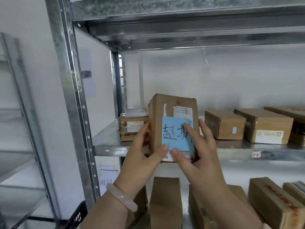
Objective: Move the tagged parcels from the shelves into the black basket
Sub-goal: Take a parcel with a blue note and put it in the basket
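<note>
A brown cardboard parcel (171,109) with a blue handwritten tag (175,134) on its front stands upright at the front edge of the middle shelf (109,142). My left hand (142,156) grips its left side with the thumb on the tag's lower edge. My right hand (198,154) holds the right side, and a finger presses on the tag. A corner of the black basket (77,215) shows at the bottom left, below my left forearm.
More brown parcels sit on the middle shelf: a stack (132,124) at the left, others (224,124) to the right. Several parcels (165,204) fill the lower shelf. A steel upright (72,100) stands left; a second rack (16,129) is further left.
</note>
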The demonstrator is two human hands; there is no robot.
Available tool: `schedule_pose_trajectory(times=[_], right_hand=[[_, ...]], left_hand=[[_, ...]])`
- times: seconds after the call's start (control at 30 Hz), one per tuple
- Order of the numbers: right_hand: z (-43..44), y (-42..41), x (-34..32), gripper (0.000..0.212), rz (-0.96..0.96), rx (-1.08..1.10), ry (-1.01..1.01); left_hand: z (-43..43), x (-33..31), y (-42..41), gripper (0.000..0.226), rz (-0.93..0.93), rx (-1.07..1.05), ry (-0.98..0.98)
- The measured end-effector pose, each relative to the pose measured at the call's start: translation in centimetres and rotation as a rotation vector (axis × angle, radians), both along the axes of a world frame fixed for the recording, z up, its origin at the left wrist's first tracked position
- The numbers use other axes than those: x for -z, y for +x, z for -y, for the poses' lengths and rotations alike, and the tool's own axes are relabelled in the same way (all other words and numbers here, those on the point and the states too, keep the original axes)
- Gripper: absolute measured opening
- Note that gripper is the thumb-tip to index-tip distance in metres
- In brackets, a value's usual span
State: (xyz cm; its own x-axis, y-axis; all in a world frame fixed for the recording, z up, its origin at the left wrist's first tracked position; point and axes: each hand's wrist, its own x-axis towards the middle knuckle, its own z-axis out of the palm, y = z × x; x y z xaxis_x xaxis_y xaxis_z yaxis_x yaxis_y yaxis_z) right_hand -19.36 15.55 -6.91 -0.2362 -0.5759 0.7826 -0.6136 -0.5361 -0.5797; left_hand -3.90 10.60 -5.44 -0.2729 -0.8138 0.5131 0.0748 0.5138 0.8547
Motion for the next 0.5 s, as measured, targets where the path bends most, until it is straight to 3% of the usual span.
schedule_pose_trajectory(times=[0.2,0.33,0.5], right_hand=[[-1.4,5.9,1.3,0.060,0.024,-0.020,0.121],[-1.8,12.4,4.0,0.059,-0.009,-0.001,0.212],[-2.5,21.3,7.6,0.058,-0.039,-0.039,0.286]], left_hand=[[-1.0,2.4,7.5,0.060,-0.010,-0.009,0.013],[-2.2,5.0,14.7,0.069,0.073,-0.047,-0.006],[-3.5,8.7,24.0,0.061,0.217,-0.063,-0.049]])
